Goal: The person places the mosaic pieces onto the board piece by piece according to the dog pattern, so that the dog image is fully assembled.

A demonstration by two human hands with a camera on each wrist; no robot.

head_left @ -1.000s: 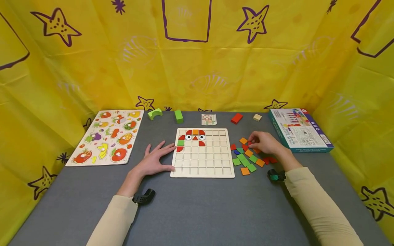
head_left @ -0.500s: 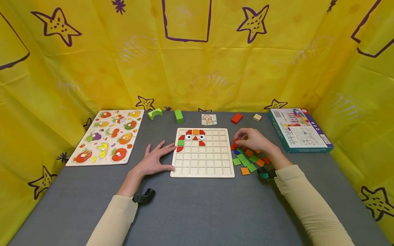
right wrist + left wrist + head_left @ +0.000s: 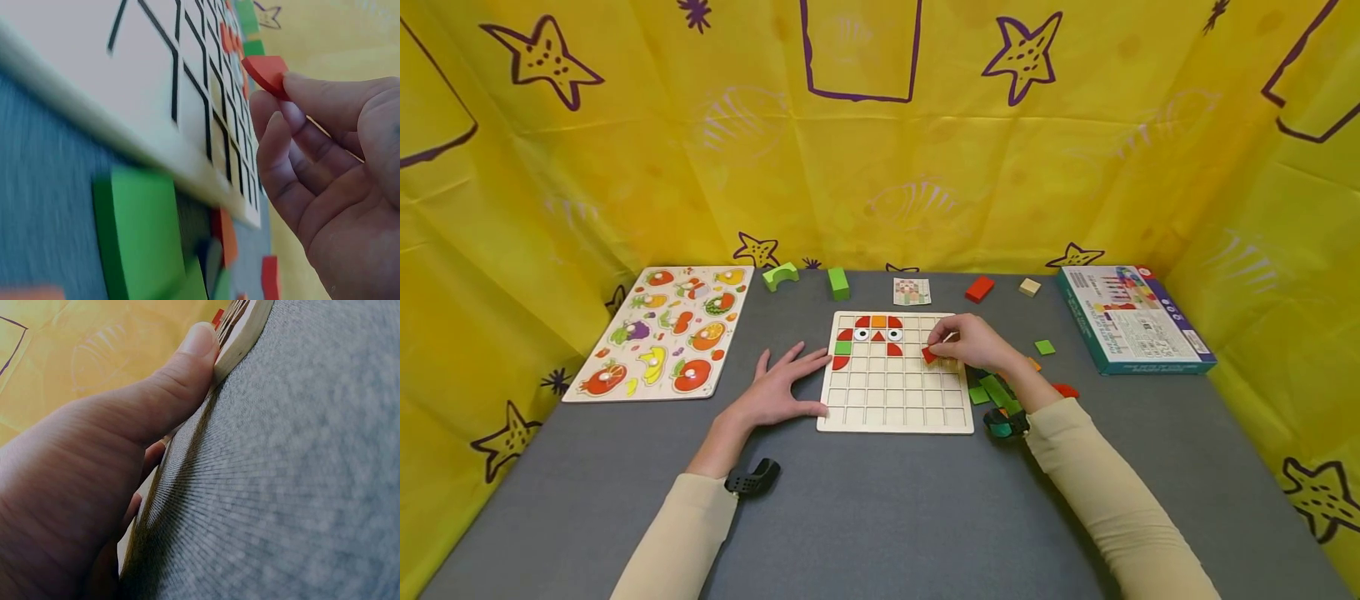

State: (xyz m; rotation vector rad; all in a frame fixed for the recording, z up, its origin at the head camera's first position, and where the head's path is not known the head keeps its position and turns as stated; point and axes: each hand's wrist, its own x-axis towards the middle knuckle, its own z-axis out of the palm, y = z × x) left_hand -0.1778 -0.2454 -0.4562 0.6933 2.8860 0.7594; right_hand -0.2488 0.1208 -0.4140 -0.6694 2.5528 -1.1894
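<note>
My right hand (image 3: 973, 340) pinches a red quarter-circle tile (image 3: 269, 72) between thumb and fingertips. In the head view the tile is over the right part of a wooden grid board (image 3: 891, 408). Red, orange, green and white eye tiles fill some cells at the board's upper left, among them a green square (image 3: 843, 347). My left hand (image 3: 778, 396) lies spread at the left edge, with thumb and fingertips right at it. In the left wrist view the thumb (image 3: 169, 390) presses against the board's side.
Loose tiles, including a green one (image 3: 140, 231), lie right of the board, partly hidden under my right forearm. Behind stand green blocks (image 3: 838, 284), a pattern card (image 3: 912, 292), a red block (image 3: 980, 289) and a beige block (image 3: 1030, 287). A fruit puzzle (image 3: 662, 333) lies left, a box (image 3: 1135, 321) right.
My right hand has moved left from the loose tiles to over the board, carrying the red tile. A green tile now shows right of the pile. The left hand has stayed put.
</note>
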